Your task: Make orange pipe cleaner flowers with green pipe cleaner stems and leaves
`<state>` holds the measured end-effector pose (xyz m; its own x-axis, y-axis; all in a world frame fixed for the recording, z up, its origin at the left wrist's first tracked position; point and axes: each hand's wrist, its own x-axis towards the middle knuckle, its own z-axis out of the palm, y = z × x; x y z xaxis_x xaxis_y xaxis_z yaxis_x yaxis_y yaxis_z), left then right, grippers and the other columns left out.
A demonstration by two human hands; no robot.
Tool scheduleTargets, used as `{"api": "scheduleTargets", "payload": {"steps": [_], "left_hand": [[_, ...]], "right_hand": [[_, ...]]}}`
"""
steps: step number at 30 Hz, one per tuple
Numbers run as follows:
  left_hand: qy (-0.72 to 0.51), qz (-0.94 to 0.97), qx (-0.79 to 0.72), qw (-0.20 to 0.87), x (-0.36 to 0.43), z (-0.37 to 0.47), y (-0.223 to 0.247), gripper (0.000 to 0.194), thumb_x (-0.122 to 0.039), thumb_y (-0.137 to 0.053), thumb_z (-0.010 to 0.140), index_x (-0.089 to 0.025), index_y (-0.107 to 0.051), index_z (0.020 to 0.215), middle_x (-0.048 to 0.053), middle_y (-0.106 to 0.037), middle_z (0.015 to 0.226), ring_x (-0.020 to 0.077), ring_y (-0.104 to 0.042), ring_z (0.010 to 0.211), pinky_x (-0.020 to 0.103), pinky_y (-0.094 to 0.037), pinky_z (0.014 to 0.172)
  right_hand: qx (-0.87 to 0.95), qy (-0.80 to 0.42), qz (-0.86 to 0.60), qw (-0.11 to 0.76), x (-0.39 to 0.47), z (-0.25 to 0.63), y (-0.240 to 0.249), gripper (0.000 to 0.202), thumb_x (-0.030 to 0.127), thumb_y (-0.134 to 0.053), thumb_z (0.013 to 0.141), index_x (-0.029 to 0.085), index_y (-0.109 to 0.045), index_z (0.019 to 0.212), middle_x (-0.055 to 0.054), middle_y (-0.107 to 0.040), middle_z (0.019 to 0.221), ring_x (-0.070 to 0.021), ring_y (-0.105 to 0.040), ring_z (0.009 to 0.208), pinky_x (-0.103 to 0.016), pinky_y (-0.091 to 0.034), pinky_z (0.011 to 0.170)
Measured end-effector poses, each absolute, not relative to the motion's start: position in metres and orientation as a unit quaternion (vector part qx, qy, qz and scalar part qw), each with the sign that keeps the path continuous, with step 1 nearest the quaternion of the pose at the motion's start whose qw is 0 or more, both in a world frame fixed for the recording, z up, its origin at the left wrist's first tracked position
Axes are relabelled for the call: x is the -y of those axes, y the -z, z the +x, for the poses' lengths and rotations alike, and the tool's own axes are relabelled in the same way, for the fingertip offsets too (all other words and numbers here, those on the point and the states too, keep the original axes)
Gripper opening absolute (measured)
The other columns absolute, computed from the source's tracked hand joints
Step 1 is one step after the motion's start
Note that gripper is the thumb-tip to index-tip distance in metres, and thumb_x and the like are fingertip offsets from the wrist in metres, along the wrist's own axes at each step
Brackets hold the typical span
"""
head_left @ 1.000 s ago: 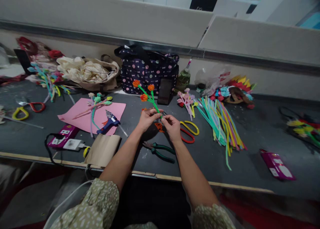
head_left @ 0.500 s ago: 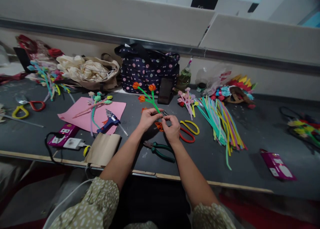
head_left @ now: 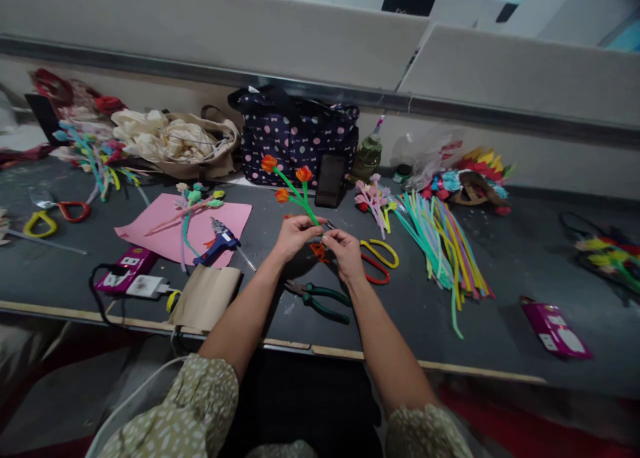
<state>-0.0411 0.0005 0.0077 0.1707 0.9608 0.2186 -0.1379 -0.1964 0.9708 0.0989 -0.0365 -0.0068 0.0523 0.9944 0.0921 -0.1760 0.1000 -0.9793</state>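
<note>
A pipe-cleaner flower stem (head_left: 304,199) with a green stalk and three orange blooms is held up over the table. My left hand (head_left: 296,237) pinches its stalk near the lower end. Just beside it, my right hand (head_left: 345,251) has thumb and finger closed on the stalk's bottom tip. Orange pipe-cleaner pieces (head_left: 319,251) lie on the table between and beneath the hands. Scissors with red and yellow handles (head_left: 379,261) rest to the right, their blades partly hidden by my hands. Green-handled pliers (head_left: 320,300) lie between my forearms.
A bundle of coloured pipe cleaners (head_left: 445,245) lies on the right. On the left are a blue glue gun (head_left: 220,243) on pink paper (head_left: 150,219), and a purple power strip (head_left: 127,271). Behind stand a dotted bag (head_left: 295,135), a phone (head_left: 330,181) and a bottle (head_left: 369,155).
The flower stem has tilted slightly to the left, and its blooms sit a little higher. My right-hand fingers have shifted slightly up and left along the stalk's end.
</note>
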Motion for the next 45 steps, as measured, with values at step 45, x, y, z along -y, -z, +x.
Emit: {"api": "scheduleTargets", "payload": {"steps": [45], "left_hand": [[-0.523,0.353,-0.147,0.762,0.009,-0.044,-0.032,0.082,-0.079,-0.025,0.073,-0.016,-0.065,0.105,0.013,-0.056,0.127,0.0298,-0.029,0.136,0.046,-0.030,0.105]], "right_hand": [[0.636,-0.242,-0.586,0.439,0.038,0.094,0.023,0.015,0.033,-0.055,0.076,0.020,-0.062,0.077,-0.001,-0.066,0.074,-0.0151,-0.059,0.067,-0.027,-0.045,0.068]]}}
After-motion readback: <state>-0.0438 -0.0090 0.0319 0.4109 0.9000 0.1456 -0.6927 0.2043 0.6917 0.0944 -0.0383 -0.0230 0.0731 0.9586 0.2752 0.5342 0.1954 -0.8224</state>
